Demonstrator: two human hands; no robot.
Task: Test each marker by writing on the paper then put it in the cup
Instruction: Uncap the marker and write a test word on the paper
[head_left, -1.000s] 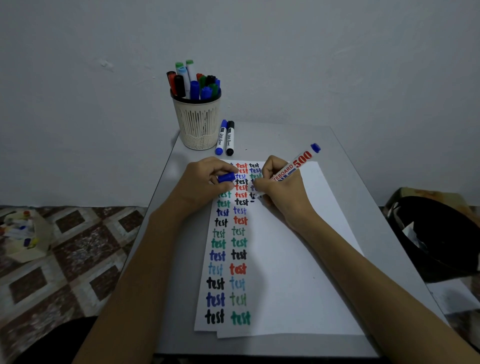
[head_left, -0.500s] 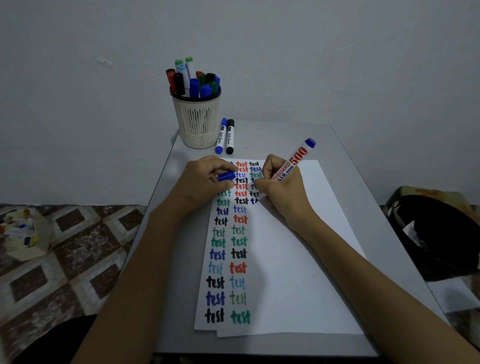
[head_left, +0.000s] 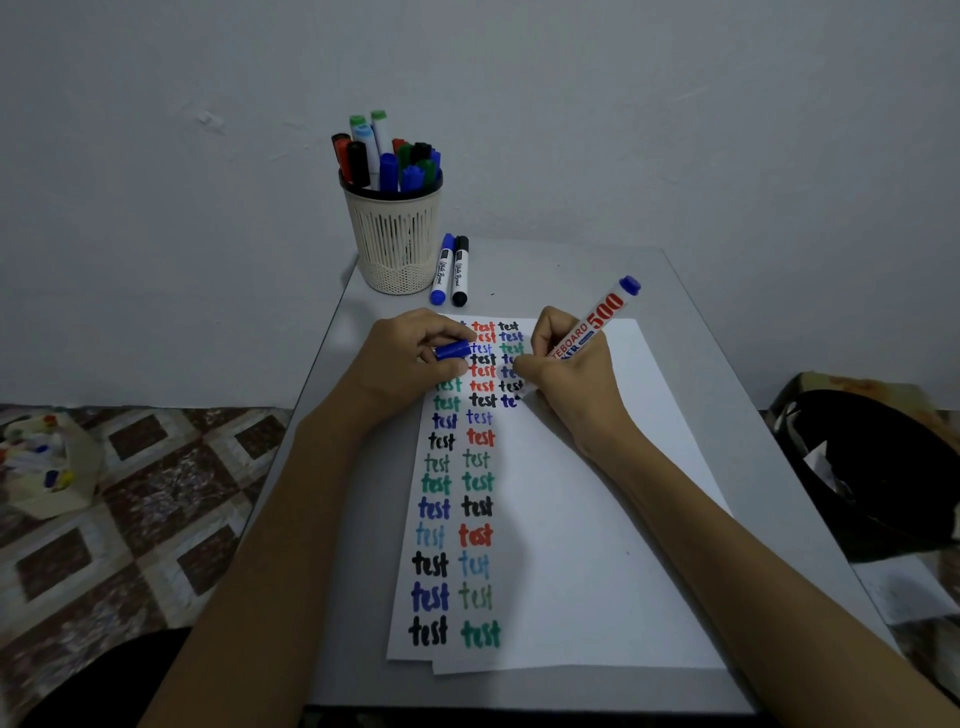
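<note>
Since a second ago the blue stroke in the third column has grown from a dash into "te" (head_left: 510, 401), and the marker (head_left: 592, 327) has tipped a little more upright in the right hand (head_left: 566, 384). The step in hand is writing the test word. To do it well, keep the tip on the paper (head_left: 597, 519) with light, even pressure. Finish the last two letters in line with the words above, and let the left hand (head_left: 415, 358), resting on the sheet's upper left, hold it against sliding (the ink looks dark so far, which is what is being judged). The right thumb and fingers are curled tight round the marker's lower barrel, close to the tip; its blue tail points up and away to the right. The left fingers pinch the blue cap (head_left: 453, 349), handy for recapping. The cup (head_left: 395, 239) stands well beyond both hands, at the far left of the table (head_left: 545, 270), with two capped markers (head_left: 441, 273) lying just beside it.
</note>
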